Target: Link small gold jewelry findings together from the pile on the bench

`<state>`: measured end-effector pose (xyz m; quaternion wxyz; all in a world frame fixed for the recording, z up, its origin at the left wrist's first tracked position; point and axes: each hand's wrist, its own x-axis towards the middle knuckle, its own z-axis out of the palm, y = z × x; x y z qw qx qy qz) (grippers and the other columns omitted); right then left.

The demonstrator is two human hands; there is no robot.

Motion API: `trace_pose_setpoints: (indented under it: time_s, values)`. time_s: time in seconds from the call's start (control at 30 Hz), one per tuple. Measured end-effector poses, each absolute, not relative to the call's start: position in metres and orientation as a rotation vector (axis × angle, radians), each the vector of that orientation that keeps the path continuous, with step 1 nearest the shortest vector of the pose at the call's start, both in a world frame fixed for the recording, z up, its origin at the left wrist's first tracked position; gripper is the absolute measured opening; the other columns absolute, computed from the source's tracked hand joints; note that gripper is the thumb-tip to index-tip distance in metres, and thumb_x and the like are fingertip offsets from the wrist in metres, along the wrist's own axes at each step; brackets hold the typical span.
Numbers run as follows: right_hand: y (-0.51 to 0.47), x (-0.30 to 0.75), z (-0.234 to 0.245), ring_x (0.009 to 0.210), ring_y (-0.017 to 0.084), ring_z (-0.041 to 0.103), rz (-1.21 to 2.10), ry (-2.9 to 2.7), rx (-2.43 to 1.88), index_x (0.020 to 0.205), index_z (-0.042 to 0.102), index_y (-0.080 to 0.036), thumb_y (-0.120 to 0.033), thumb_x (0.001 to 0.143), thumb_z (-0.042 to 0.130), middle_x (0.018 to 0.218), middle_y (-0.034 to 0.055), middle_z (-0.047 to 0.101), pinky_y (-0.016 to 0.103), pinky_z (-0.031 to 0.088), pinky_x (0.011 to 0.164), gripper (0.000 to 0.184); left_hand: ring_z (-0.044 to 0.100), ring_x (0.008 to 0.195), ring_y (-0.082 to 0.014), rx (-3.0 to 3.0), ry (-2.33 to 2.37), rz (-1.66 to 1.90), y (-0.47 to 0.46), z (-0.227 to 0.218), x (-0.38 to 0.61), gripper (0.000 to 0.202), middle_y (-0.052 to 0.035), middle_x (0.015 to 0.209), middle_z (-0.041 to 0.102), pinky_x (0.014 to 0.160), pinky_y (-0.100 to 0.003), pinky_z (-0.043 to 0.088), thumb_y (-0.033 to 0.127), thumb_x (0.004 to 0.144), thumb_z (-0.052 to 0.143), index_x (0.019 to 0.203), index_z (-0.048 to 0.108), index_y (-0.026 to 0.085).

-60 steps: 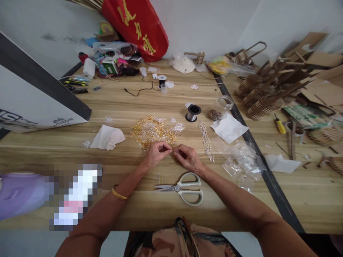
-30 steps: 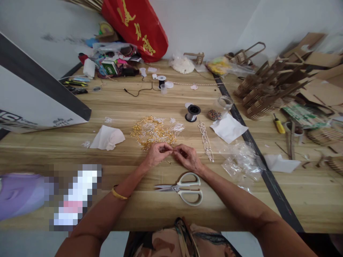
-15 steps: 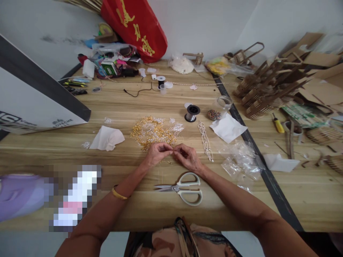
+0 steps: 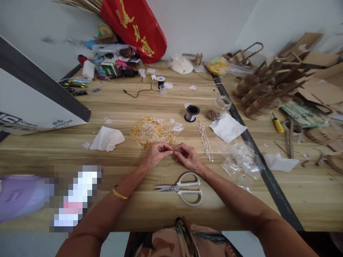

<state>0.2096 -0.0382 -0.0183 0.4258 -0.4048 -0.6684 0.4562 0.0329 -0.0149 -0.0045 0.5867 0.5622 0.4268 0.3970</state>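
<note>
My left hand (image 4: pixel 158 153) and my right hand (image 4: pixel 188 156) meet at the fingertips, each closed in a pinch. What they hold between them is too small to make out. A short gold beaded strand (image 4: pixel 166 162) shows just below the left fingers. Right behind my hands spreads a heap of gold and silver beaded pieces (image 4: pixel 152 130). Scissors with pale handles (image 4: pixel 179 187) lie on the table nearer to me, blades pointing left. A silver chain (image 4: pixel 205 141) lies to the right of my right hand.
Farther back stand a wire spool (image 4: pixel 192 113) and a glass jar (image 4: pixel 222 105) with small beads inside. Crumpled paper (image 4: pixel 107 138) lies left, white paper (image 4: pixel 227 127) and clear plastic bags (image 4: pixel 242 162) right. Small wooden baskets (image 4: pixel 257 92) crowd the right side; a large box (image 4: pixel 40 89) stands left.
</note>
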Motion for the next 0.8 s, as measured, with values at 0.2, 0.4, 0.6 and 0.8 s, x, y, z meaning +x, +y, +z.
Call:
trace_pose_setpoints:
  time_s: [0.2,0.4,0.6,0.8]
  values:
    - [-0.0371,0.2094,-0.0202,0.056,0.011,0.057,1.213,-1.656,-0.983,0.092,0.055,-0.016,-0.036,0.088,0.056,0.065,0.0001,0.06,0.021,0.045,0.051,0.02,0.062,0.062,-0.0126,1.4,1.021,0.927,-0.0147,-0.0069,0.0322,0.012,-0.0038,0.068,0.069,0.062,-0.023,0.049,0.021,0.064,0.072,0.071,0.068,0.012]
    - [-0.0353,0.2085,-0.0239,0.052,0.01,0.055,1.239,-1.672,-1.018,0.092,0.055,-0.015,-0.038,0.088,0.055,0.063,-0.0001,0.06,0.019,0.043,0.048,0.023,0.061,0.065,-0.0137,1.656,1.052,0.927,-0.0169,-0.0035,0.0303,0.006,-0.0043,0.07,0.068,0.061,-0.023,0.048,0.018,0.07,0.065,0.072,0.068,0.013]
    - [-0.0343,0.2085,-0.0266,0.05,0.009,0.056,1.244,-1.671,-1.047,0.091,0.055,-0.015,-0.04,0.088,0.054,0.061,-0.0004,0.061,0.019,0.044,0.048,0.025,0.062,0.069,-0.0144,1.877,1.076,0.931,-0.0171,-0.0018,0.0296,0.006,-0.0049,0.073,0.069,0.065,-0.024,0.047,0.014,0.073,0.062,0.073,0.068,0.014]
    - [-0.0346,0.2089,-0.0241,0.051,0.01,0.056,1.239,-1.679,-1.055,0.09,0.055,-0.016,-0.039,0.087,0.055,0.061,-0.0001,0.061,0.019,0.045,0.049,0.023,0.062,0.069,-0.0142,1.907,1.07,0.94,-0.0167,-0.002,0.0298,0.006,-0.004,0.072,0.069,0.067,-0.025,0.047,0.016,0.074,0.062,0.071,0.067,0.015]
